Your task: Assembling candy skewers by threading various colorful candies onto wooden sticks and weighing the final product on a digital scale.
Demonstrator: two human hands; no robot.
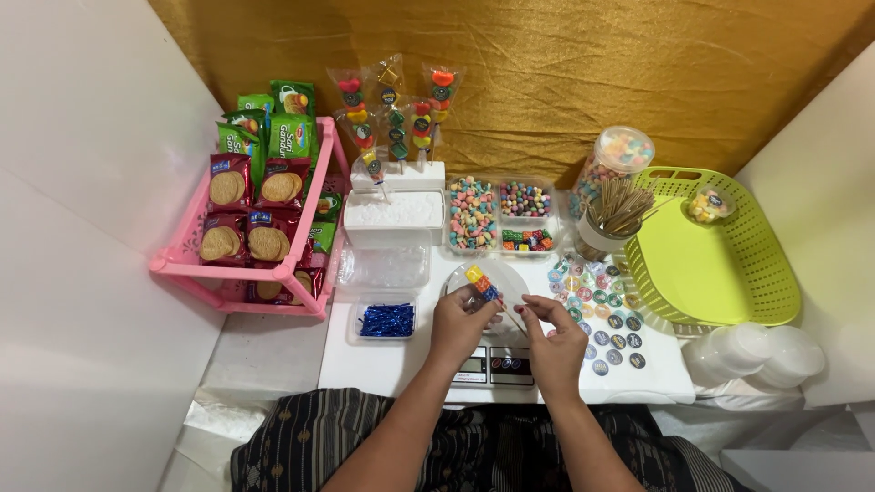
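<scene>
My left hand (463,321) pinches a skewer (499,303) strung with cube candies (481,282), yellow, orange and blue, slanting up and away from my fingers. My right hand (556,339) is closed narrow at the fingertips, just beside the skewer's lower end; whether it touches the stick I cannot tell. Both hands hover over a clear dish (515,282) that sits on a scale (492,366) at the table's (365,364) near edge.

Just right of my right hand, round stickers (602,310) lie spread towards the table's right edge. Left of my left hand, a clear tray of blue twist ties (386,320) sits near the front left corner, with an empty clear tub (387,267) behind it.

Further back, along the far edge, stand tubs of coloured candies (499,217), a white foam block (398,196) stuck with finished candy skewers in wrappers (396,109), a cup of bare sticks (615,214) and a jar of sweets (612,159).

Off the right edge a green basket (729,264) holds one small tub (711,205), and clear lidded cups (766,351) lie in front of it. Off the left edge a pink rack (273,264) carries biscuit packets (251,205).
</scene>
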